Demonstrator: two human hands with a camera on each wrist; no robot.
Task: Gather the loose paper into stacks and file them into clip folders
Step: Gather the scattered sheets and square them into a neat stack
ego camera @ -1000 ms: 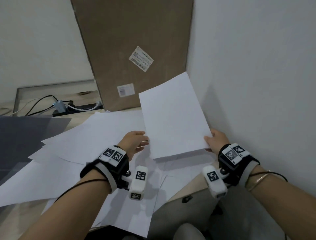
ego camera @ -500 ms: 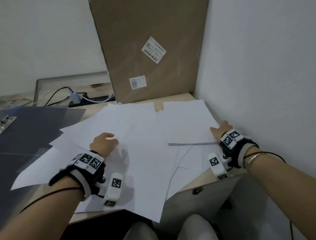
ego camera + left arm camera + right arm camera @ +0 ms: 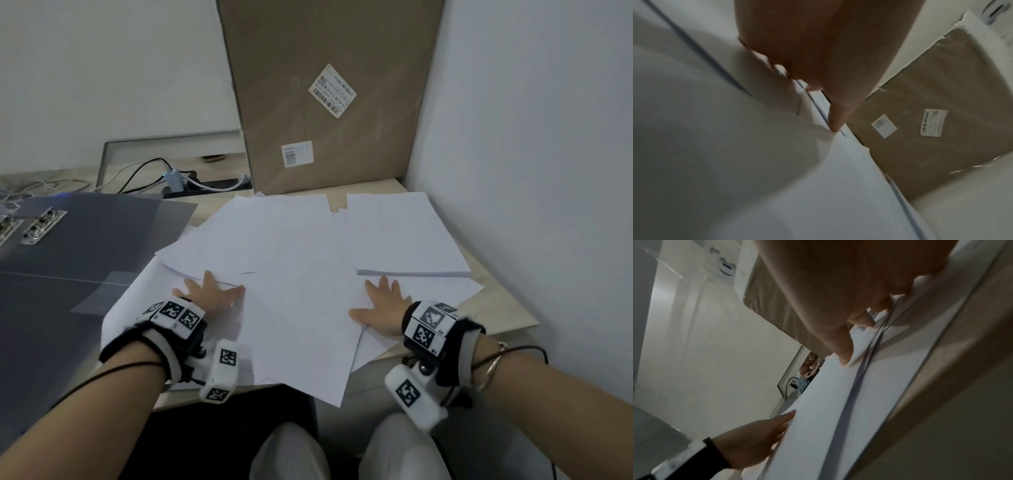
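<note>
Loose white sheets (image 3: 294,274) lie spread over the wooden desk (image 3: 507,308). A squared stack of paper (image 3: 404,236) rests at the right, near the wall. My left hand (image 3: 209,293) lies flat with fingers spread on the loose sheets left of centre. My right hand (image 3: 383,301) lies flat with spread fingers on the sheets just in front of the stack. An open dark grey clip folder (image 3: 68,253) with metal clips (image 3: 42,226) lies at the left. In the wrist views the left hand (image 3: 824,68) and the right hand (image 3: 840,308) press straight fingers on paper.
A tall cardboard box (image 3: 329,92) leans against the back wall. A power strip with cables (image 3: 191,183) sits behind the papers. The white wall (image 3: 548,137) closes the right side. Some sheets overhang the desk's front edge above my knees (image 3: 342,452).
The stack that both hands held upright has been laid flat at the right. Both hands let go of it and now lie flat on the loose sheets.
</note>
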